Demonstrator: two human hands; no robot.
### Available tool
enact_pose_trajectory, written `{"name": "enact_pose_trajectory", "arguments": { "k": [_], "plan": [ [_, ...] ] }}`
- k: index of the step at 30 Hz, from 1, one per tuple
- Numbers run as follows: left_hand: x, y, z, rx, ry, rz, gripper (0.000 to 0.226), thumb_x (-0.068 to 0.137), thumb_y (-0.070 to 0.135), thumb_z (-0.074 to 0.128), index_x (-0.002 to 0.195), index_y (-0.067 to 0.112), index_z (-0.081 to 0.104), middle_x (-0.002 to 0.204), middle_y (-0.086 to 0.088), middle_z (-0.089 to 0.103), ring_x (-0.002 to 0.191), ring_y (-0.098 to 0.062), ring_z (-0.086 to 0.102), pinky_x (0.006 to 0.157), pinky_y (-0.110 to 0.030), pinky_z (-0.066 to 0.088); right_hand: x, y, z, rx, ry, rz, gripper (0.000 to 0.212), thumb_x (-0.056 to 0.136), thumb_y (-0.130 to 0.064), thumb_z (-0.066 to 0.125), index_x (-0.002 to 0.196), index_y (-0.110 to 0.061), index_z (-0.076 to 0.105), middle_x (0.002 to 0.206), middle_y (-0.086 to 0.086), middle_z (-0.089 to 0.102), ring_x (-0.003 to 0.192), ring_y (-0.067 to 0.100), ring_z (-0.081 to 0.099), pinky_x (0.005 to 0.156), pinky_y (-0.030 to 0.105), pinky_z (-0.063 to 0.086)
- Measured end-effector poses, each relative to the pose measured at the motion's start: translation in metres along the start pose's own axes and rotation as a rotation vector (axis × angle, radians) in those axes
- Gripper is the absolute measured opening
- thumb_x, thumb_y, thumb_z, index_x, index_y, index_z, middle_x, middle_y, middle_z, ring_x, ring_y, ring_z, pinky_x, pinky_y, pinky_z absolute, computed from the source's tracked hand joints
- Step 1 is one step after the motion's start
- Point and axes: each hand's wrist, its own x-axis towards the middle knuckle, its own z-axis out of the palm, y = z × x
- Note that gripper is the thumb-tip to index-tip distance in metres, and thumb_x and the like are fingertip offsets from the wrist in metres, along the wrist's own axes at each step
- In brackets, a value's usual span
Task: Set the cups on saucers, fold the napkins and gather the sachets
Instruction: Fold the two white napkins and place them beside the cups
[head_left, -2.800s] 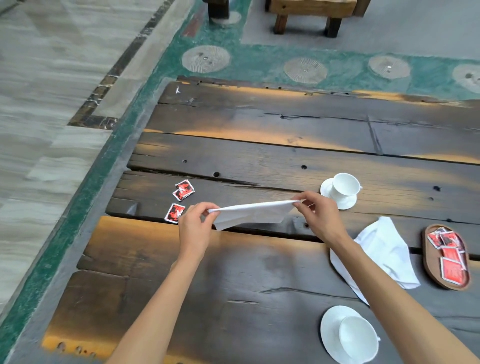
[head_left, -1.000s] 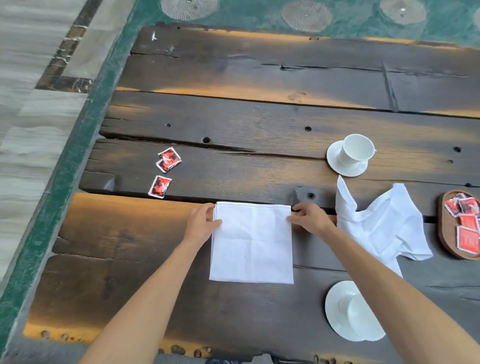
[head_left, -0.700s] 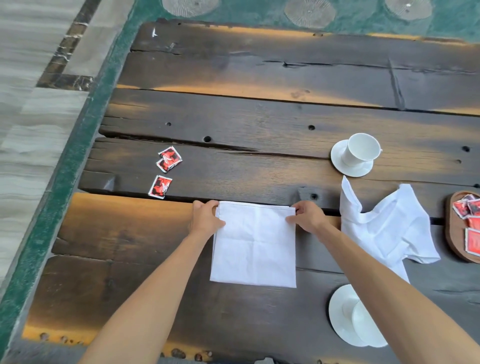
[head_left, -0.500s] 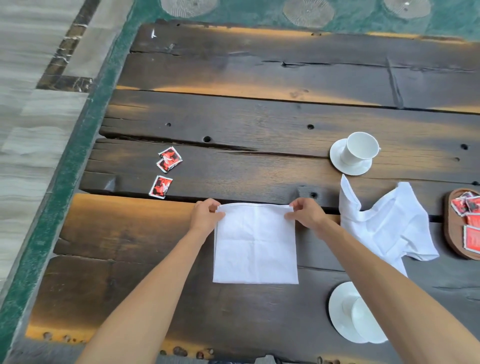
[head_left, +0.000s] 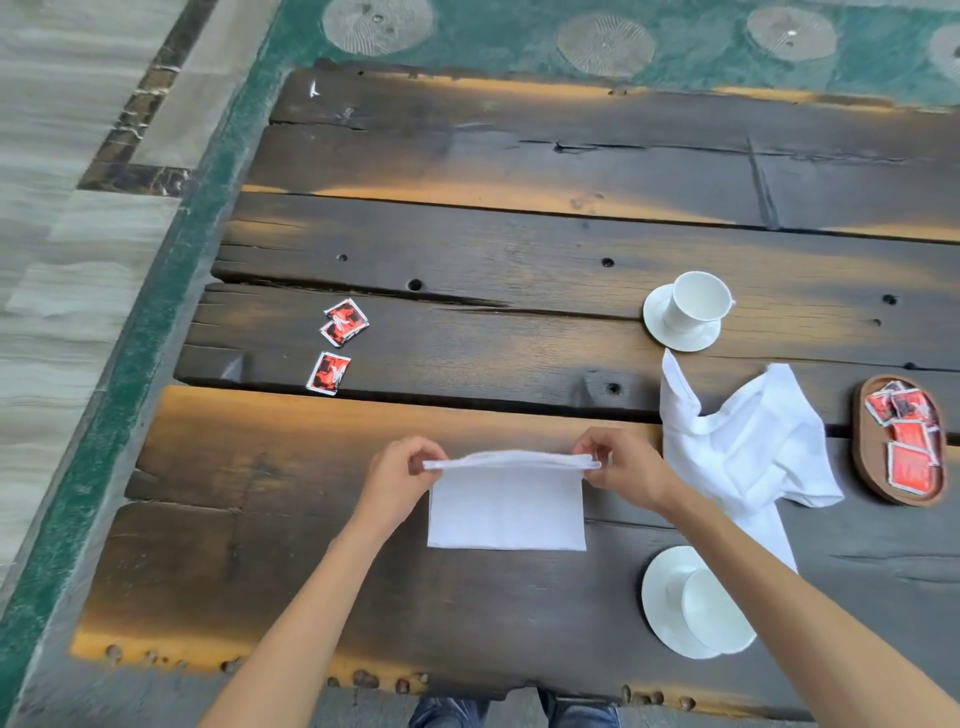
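Note:
A folded white napkin (head_left: 506, 512) lies on the dark wooden table (head_left: 519, 244) in front of me. My left hand (head_left: 400, 475) pinches its far left corner and my right hand (head_left: 626, 467) pinches its far right corner, with the far edge lifted off the wood and brought toward me. A second white napkin (head_left: 743, 452) lies crumpled to the right. One white cup on a saucer (head_left: 691, 309) stands further back, another cup on a saucer (head_left: 701, 605) near my right forearm. Three red sachets (head_left: 337, 340) lie loose at the left.
A small oval wooden tray (head_left: 865, 462) with several red sachets sits at the right edge. The table's left edge borders a green strip (head_left: 156, 291) and grey floor. The near table edge runs just above my legs.
The napkin went from held in the air to flat on the table. Since half a second ago both hands have lifted its far edge and drawn it toward me, so the visible cloth looks shorter.

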Motion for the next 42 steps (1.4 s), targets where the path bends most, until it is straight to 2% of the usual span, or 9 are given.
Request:
{"name": "enact_pose_trajectory", "arguments": {
  "k": [5,9,15,22,24,31,35,37,42],
  "plan": [
    [-0.038,-0.022,0.014,0.193,-0.056,0.102,0.043,0.076,-0.007,0.063,0.070,0.036,0.061,0.077,0.016,0.058,0.083,0.002,0.050,0.069,-0.014,0.038,-0.020,0.013,0.022,-0.306,-0.119,-0.133,0.024,0.068,0.001,0.055,0.082,-0.013,0.069,0.083,-0.003,0.064,0.081,0.018,0.056,0.070,0.023,0.040],
    [-0.051,-0.043,0.030,0.300,-0.137,0.097,0.039,0.076,-0.009,0.056,0.080,0.028,0.067,0.087,0.020,0.057,0.087,-0.002,0.046,0.080,-0.030,0.047,-0.024,0.029,0.044,-0.518,-0.158,-0.177,0.031,0.073,-0.003,0.049,0.094,-0.016,0.067,0.100,0.003,0.063,0.101,0.024,0.053,0.082,0.030,0.042],
    [-0.056,-0.052,0.043,0.355,-0.165,0.013,0.053,0.076,-0.013,0.037,0.082,0.035,0.061,0.096,0.021,0.049,0.095,-0.005,0.040,0.081,-0.027,0.044,-0.018,0.032,0.058,-0.686,-0.293,-0.096,0.039,0.074,-0.009,0.050,0.108,-0.023,0.063,0.117,-0.002,0.055,0.115,0.022,0.046,0.092,0.033,0.039],
    [-0.053,-0.040,0.054,0.125,0.092,-0.245,0.016,0.089,0.013,0.059,0.099,0.025,0.055,0.101,0.005,0.044,0.085,-0.016,0.056,0.080,-0.040,0.053,0.026,-0.005,0.064,-0.572,-0.102,-0.174,0.029,0.086,-0.018,0.051,0.114,-0.015,0.059,0.118,0.005,0.058,0.115,0.026,0.048,0.095,0.036,0.042],
    [-0.052,-0.040,0.058,0.141,0.093,-0.268,0.022,0.088,0.020,0.064,0.106,0.023,0.052,0.105,0.003,0.047,0.091,-0.019,0.056,0.082,-0.039,0.052,0.040,-0.016,0.073,-0.570,-0.142,-0.198,0.031,0.087,-0.024,0.057,0.117,-0.015,0.056,0.120,0.006,0.056,0.117,0.026,0.045,0.098,0.038,0.040],
    [-0.030,-0.026,0.064,0.158,0.057,-0.184,0.023,0.087,0.003,0.055,0.098,0.023,0.051,0.099,0.005,0.051,0.086,-0.017,0.052,0.076,-0.028,0.045,0.050,-0.021,0.093,-0.540,-0.245,-0.060,0.027,0.088,-0.013,0.053,0.114,-0.013,0.052,0.119,0.011,0.055,0.110,0.033,0.053,0.088,0.036,0.042],
    [-0.007,-0.015,0.063,0.050,0.098,-0.157,0.021,0.092,0.018,0.060,0.112,0.019,0.056,0.113,0.004,0.051,0.085,-0.011,0.053,0.085,-0.027,0.046,0.040,-0.002,0.082,-0.294,-0.167,0.131,0.008,0.084,-0.010,0.053,0.090,-0.012,0.058,0.100,0.011,0.066,0.096,0.031,0.060,0.073,0.033,0.045],
    [0.001,-0.009,0.064,-0.036,0.132,-0.206,0.032,0.091,0.024,0.063,0.121,0.017,0.055,0.117,0.003,0.048,0.086,-0.010,0.053,0.084,-0.025,0.043,0.034,0.008,0.074,-0.137,-0.075,0.239,0.012,0.085,-0.013,0.059,0.095,-0.008,0.062,0.091,0.007,0.066,0.085,0.026,0.060,0.069,0.031,0.044],
    [0.003,0.007,0.078,-0.280,-0.023,-0.322,0.054,0.087,0.025,0.070,0.134,0.015,0.046,0.114,0.003,0.058,0.096,-0.012,0.059,0.087,-0.027,0.049,0.017,0.024,0.065,0.267,0.042,0.351,0.012,0.088,-0.013,0.065,0.098,-0.015,0.059,0.101,0.006,0.072,0.092,0.025,0.068,0.079,0.032,0.054]
  ]
}}
